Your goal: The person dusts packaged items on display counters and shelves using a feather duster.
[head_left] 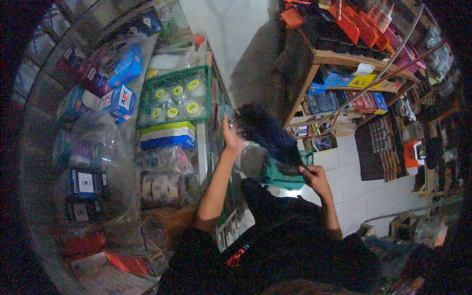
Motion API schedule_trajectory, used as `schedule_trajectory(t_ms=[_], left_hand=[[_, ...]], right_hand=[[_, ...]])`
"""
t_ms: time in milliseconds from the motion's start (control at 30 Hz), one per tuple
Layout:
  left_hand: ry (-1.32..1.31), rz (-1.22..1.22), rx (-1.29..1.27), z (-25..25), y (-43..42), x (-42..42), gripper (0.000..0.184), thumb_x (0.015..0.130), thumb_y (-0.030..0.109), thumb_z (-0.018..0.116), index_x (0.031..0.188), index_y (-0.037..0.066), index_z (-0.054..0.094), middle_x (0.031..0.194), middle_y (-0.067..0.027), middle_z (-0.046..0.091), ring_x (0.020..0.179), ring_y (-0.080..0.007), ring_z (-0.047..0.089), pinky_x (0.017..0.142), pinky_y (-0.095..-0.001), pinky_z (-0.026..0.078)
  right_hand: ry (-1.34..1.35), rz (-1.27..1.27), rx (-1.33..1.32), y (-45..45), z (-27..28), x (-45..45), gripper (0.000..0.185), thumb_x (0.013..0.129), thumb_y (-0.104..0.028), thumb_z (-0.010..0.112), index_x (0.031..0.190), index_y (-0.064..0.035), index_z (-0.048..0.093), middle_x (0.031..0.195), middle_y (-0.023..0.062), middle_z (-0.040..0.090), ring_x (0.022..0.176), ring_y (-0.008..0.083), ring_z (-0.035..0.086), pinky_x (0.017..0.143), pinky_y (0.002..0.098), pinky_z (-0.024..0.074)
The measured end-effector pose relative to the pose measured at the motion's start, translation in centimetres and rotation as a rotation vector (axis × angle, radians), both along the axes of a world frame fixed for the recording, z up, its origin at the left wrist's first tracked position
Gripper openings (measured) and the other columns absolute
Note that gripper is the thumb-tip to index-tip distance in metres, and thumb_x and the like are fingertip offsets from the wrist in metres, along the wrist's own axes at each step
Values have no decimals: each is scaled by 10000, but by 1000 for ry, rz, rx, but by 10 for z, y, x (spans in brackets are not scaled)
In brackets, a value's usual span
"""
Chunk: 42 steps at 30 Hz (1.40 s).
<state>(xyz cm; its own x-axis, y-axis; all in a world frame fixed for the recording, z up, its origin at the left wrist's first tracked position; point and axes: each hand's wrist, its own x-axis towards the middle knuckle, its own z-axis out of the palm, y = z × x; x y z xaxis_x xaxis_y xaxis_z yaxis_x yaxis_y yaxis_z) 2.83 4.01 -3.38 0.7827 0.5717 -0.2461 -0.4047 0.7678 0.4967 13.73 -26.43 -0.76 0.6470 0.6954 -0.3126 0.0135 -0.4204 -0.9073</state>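
Note:
My right hand (317, 178) is closed around the handle end of a dark, fluffy feather duster (269, 133), whose bushy head reaches up and left across the aisle. Beside the tip of that head is my left hand (232, 138), thumb pointing up and the other fingers curled partly out of sight. A small grey-blue item (224, 111) shows by its thumb; what the hand grips is too dim to make out. Left of this hand, a green plastic basket (208, 93) on the glass counter holds several clear containers with yellow-green labels (172, 112).
A blue, white and yellow box (168, 135) and blue boxes (118, 102) stand on the counter to my left. Below the duster is another green basket (283, 178) on the tiled floor (351, 184). A wooden shelf (314, 58) with packed goods and orange trays stands at right.

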Motion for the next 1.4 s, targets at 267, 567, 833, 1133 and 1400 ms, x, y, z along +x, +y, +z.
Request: schedule_trajectory(t_ms=[267,567,833,1133,1400], left_hand=[[-14,-22,-33,-4,3,-1,780,885,693,367,1291,52,546,1259,-116,587,1187,-303,539,1024,-469,410],[-71,-28,-17,-18,5,-1,848,859,746,336,1264,38,569,1204,-125,630,1126,-330,578,1033,-491,402],[62,-77,-43,-23,12,-2,883,840,756,354,1370,55,441,1306,-102,541,1148,-292,539,974,-460,431],[-93,-134,-223,-29,19,1,964,789,824,319,1364,60,443,1253,-133,582,1072,-360,585,953,-596,417],[180,-51,26,-6,2,-2,949,790,824,320,1387,90,397,1334,-139,506,1181,-368,510,995,-667,319]], right_hand=[[-163,66,24,-9,-11,13,387,909,-235,662,590,-50,545,543,-66,412,511,42,347,459,262,250],[9,58,30,-4,2,5,411,913,-248,657,572,-67,518,532,-71,404,493,38,347,447,253,242],[74,106,-7,-10,-4,17,413,919,-271,649,575,-96,502,521,-76,397,454,37,325,426,247,218],[37,99,25,-8,-1,18,409,921,-257,649,575,-105,493,529,-75,389,475,37,328,440,251,223],[-17,15,-60,-14,-35,27,379,880,-372,683,853,6,707,743,22,625,653,104,526,592,291,428]])
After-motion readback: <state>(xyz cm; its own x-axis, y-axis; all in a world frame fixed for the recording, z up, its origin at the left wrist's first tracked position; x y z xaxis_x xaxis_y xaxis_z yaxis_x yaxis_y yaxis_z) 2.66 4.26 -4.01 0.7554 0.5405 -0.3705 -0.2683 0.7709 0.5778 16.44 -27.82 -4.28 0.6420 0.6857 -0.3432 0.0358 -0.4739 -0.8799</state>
